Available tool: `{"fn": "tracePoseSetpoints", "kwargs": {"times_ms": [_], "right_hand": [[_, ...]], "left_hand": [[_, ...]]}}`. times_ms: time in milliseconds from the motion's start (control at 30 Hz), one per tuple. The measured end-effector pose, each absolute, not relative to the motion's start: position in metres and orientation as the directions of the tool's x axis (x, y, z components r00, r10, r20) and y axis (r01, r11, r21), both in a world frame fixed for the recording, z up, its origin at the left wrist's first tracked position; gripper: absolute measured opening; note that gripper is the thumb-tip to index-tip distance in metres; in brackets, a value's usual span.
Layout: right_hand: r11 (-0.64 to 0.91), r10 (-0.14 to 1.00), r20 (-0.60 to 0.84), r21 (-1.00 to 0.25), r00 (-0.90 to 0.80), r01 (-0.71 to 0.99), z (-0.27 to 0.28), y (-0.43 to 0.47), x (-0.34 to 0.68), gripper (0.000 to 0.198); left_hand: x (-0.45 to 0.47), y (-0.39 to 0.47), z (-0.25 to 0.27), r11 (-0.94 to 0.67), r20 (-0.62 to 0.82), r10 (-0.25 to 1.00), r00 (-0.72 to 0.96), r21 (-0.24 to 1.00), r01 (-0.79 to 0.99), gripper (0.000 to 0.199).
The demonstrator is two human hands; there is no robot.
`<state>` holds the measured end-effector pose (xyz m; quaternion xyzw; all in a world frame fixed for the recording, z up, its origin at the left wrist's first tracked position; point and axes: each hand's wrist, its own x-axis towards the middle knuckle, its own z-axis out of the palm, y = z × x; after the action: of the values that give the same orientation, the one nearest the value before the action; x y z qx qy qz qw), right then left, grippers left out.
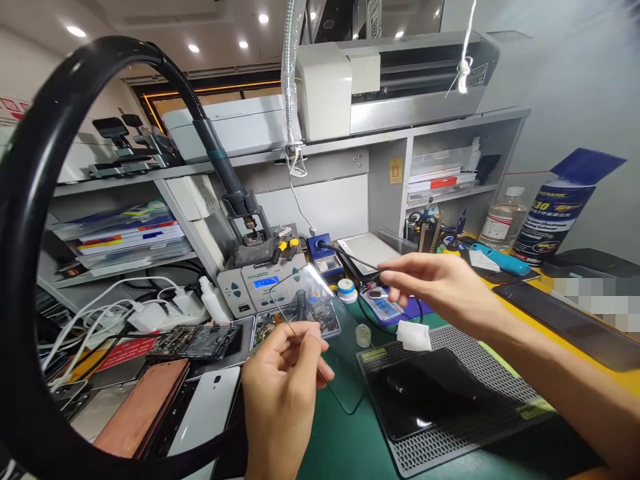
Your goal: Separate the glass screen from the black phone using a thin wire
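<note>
My left hand, in the lower middle, is closed on the edge of a clear glass panel with rounded corners, held tilted above the green mat. My right hand reaches in from the right. Its thumb and fingers pinch the near end of a slim black soldering iron, whose other end meets a blue stand. Below the right hand, a black phone screen lies on a grey perforated pad. A folded white wipe rests at the pad's far edge.
A black ring lamp frames the left side. Behind the left hand stand a rework station and a tray of small parts. Phones, including a white one, lie at left. A spray can and bottle stand right.
</note>
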<state>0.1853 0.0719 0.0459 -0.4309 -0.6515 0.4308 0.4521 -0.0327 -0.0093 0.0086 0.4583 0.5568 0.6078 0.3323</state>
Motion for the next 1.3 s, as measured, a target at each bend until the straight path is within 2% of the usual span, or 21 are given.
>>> {"fn": "tracePoseSetpoints", "kwargs": {"times_ms": [100, 200, 433, 700, 1300], "right_hand": [[0.236, 0.951, 0.251, -0.967, -0.183, -0.100, 0.047, 0.059, 0.182, 0.037], [0.260, 0.941, 0.289, -0.951, -0.177, -0.169, 0.044, 0.043, 0.172, 0.032], [0.429, 0.902, 0.429, -0.903, -0.052, -0.021, 0.032, 0.025, 0.154, 0.023], [0.450, 0.893, 0.446, -0.889, -0.060, 0.080, 0.030, 0.027, 0.153, 0.023], [0.522, 0.853, 0.519, -0.839, -0.060, 0.155, 0.029, 0.024, 0.149, 0.017]], "left_hand": [[-0.028, -0.012, 0.010, -0.175, 0.180, 0.926, -0.332, 0.984, 0.047, 0.031], [-0.022, -0.016, 0.012, -0.180, 0.177, 0.925, -0.336, 0.983, 0.023, 0.029], [-0.011, -0.021, 0.015, -0.169, 0.184, 0.918, -0.352, 0.983, 0.075, 0.024], [-0.009, -0.023, 0.017, -0.161, 0.193, 0.916, -0.351, 0.980, 0.118, 0.022], [-0.009, -0.024, 0.017, -0.160, 0.197, 0.912, -0.359, 0.978, 0.131, 0.022]]}}
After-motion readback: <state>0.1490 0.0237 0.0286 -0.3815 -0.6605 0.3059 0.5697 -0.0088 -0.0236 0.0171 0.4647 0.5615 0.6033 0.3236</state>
